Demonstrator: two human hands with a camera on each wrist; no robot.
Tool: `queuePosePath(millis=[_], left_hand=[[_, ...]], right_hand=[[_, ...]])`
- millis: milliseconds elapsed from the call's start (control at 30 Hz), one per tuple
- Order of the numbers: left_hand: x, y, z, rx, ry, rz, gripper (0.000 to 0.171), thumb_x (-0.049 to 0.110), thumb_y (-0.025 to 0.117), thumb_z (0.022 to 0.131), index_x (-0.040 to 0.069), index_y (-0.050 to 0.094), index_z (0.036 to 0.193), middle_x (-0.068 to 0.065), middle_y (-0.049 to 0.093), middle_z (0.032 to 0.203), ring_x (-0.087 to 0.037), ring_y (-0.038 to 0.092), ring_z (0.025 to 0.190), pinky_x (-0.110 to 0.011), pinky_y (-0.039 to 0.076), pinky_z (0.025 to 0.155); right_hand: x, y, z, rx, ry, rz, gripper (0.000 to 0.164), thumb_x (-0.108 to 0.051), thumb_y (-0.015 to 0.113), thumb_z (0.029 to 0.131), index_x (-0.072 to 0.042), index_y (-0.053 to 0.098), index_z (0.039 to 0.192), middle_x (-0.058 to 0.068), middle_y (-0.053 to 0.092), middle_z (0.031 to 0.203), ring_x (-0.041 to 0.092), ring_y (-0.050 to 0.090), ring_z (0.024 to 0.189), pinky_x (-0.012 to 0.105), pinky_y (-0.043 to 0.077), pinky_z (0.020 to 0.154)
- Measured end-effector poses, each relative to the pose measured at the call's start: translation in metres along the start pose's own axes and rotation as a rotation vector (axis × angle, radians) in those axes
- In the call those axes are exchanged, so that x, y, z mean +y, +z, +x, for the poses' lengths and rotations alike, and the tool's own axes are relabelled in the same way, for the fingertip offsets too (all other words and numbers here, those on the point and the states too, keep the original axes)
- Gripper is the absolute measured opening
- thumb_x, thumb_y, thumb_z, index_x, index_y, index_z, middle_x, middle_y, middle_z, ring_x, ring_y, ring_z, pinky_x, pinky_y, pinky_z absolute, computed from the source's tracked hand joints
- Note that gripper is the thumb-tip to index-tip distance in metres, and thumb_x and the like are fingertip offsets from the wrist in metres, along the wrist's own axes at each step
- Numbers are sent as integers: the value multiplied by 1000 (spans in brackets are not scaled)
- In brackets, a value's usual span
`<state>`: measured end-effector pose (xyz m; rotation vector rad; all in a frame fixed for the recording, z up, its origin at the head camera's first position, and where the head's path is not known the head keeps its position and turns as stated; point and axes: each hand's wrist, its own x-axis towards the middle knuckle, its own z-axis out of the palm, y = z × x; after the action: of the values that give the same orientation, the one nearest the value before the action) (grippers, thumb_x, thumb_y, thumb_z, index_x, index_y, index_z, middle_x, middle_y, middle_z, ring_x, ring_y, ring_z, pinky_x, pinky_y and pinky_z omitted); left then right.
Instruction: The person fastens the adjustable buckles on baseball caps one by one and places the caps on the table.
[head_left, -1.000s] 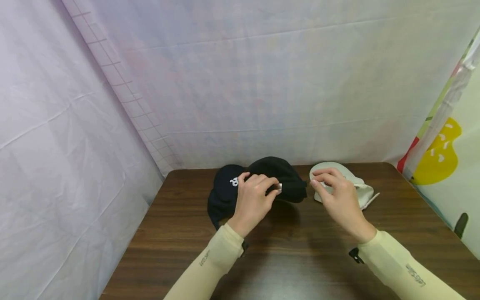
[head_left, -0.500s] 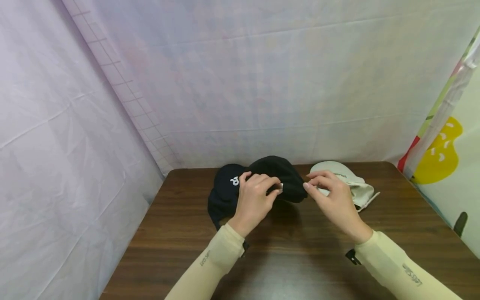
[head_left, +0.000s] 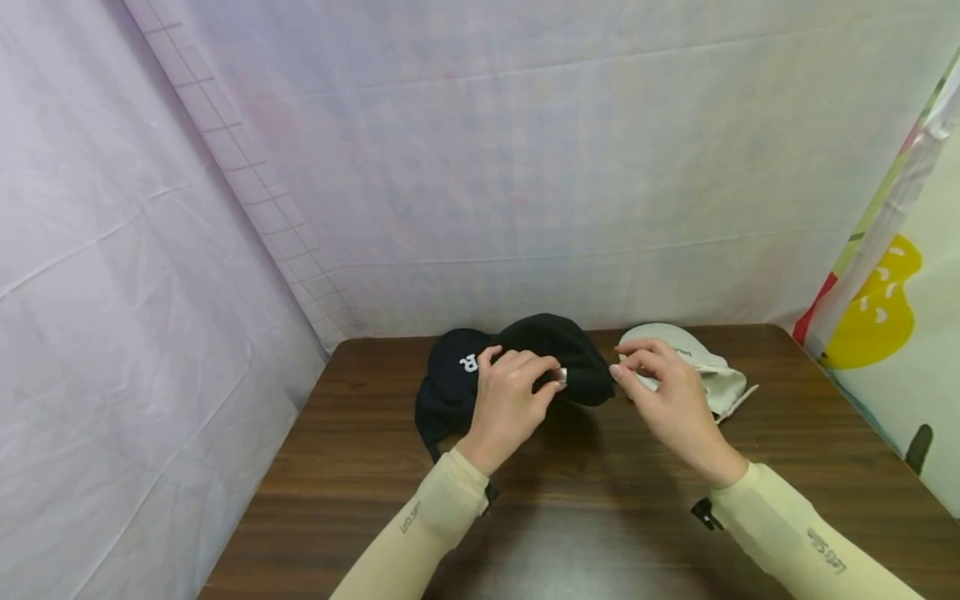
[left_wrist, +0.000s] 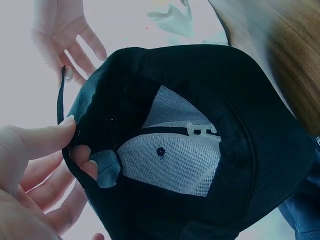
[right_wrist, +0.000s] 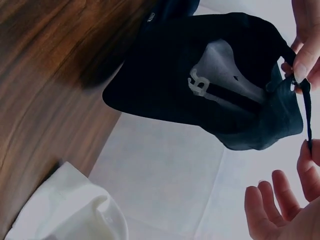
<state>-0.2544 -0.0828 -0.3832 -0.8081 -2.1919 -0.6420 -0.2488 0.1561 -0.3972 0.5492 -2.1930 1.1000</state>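
Note:
In the head view, a black baseball cap (head_left: 553,335) is held above the table. My left hand (head_left: 504,404) pinches its back edge between thumb and fingers. A thin dark strap (left_wrist: 60,97) runs from that edge, and its end sits between the thumb and a finger of my right hand (head_left: 673,408). The right wrist view shows the strap taut between both hands, beside a small buckle (right_wrist: 294,85) at the left fingertips. The cap's opening faces the wrist cameras, showing pale mesh lining (left_wrist: 170,160). My right hand's other fingers are spread apart in that view.
A navy cap (head_left: 450,367) with a white letter lies behind and left of my left hand. Behind my right hand is an off-white cap (head_left: 660,336) with a loose strap. The brown wooden table (head_left: 585,500) backs onto white curtains (head_left: 480,167).
My right hand has moved slightly left, bringing its fingertips up to the black cap's strap. The left hand and the cap have stayed about where they were.

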Motion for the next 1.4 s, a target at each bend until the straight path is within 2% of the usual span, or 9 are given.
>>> queuePosePath(millis=[333, 533, 600, 733, 833, 967, 1067, 1233, 1400], left_hand=[[-1, 1, -2, 7, -11, -31, 17, 21, 86, 82, 20, 76, 95, 8, 71, 91, -12, 63, 86, -55, 37, 103], [-1, -1, -3, 5, -3, -57, 17, 19, 86, 83, 19, 75, 96, 8, 71, 92, -11, 64, 85, -52, 36, 106], [-1, -1, -3, -1, 2, -69, 17, 19, 85, 83, 19, 75, 97, 7, 70, 93, -10, 65, 84, -51, 37, 106], [-1, -1, -3, -13, 5, -78, 18, 19, 85, 84, 18, 75, 98, 7, 70, 93, -8, 65, 83, -49, 39, 105], [-2, -1, -4, -8, 13, -75, 18, 19, 85, 83, 18, 75, 98, 7, 70, 93, -8, 65, 83, -49, 41, 102], [-2, 0, -4, -2, 24, -67, 19, 19, 85, 83, 19, 75, 99, 7, 70, 93, -8, 64, 82, -46, 44, 97], [-2, 0, -5, -3, 29, -61, 19, 20, 85, 83, 19, 75, 100, 7, 70, 93, -8, 64, 82, -42, 44, 94], [-2, 0, -5, 2, 36, -64, 20, 20, 86, 83, 18, 76, 100, 7, 70, 93, -9, 64, 81, -38, 45, 89], [-2, 1, -4, 6, 41, -61, 20, 19, 86, 82, 18, 76, 99, 7, 70, 92, -8, 64, 81, -37, 45, 87]], right_hand=[[0, -5, 1, 27, -3, 0, 16, -14, 74, 94, -19, 67, 80, -5, 65, 115, 15, 60, 105, 28, 47, 77], [0, -6, 1, 23, 14, -1, 18, -17, 72, 95, -24, 65, 81, -6, 64, 116, 14, 59, 106, 35, 47, 77], [0, -6, 0, 22, 18, -1, 18, -17, 72, 95, -25, 64, 80, -7, 64, 116, 13, 59, 105, 33, 48, 78], [0, -6, -1, 24, 19, -3, 16, -17, 73, 95, -19, 66, 80, -6, 65, 116, 12, 60, 102, 22, 47, 78], [0, -6, -2, 26, 16, -4, 16, -17, 73, 95, -15, 67, 80, -5, 65, 115, 12, 60, 102, 23, 48, 78], [1, -6, -2, 25, 16, -7, 15, -17, 73, 95, -15, 68, 81, -5, 65, 115, 12, 60, 101, 24, 48, 78], [2, -5, -3, 25, 17, -6, 15, -17, 73, 95, -16, 68, 81, -4, 65, 115, 12, 60, 102, 19, 46, 79], [3, -5, -4, 26, 16, -6, 15, -16, 73, 94, -16, 68, 81, 2, 67, 114, 13, 60, 101, 17, 45, 79], [3, -6, -4, 31, 14, -4, 15, -15, 73, 94, -17, 67, 80, -2, 66, 114, 13, 60, 101, 19, 47, 78]])
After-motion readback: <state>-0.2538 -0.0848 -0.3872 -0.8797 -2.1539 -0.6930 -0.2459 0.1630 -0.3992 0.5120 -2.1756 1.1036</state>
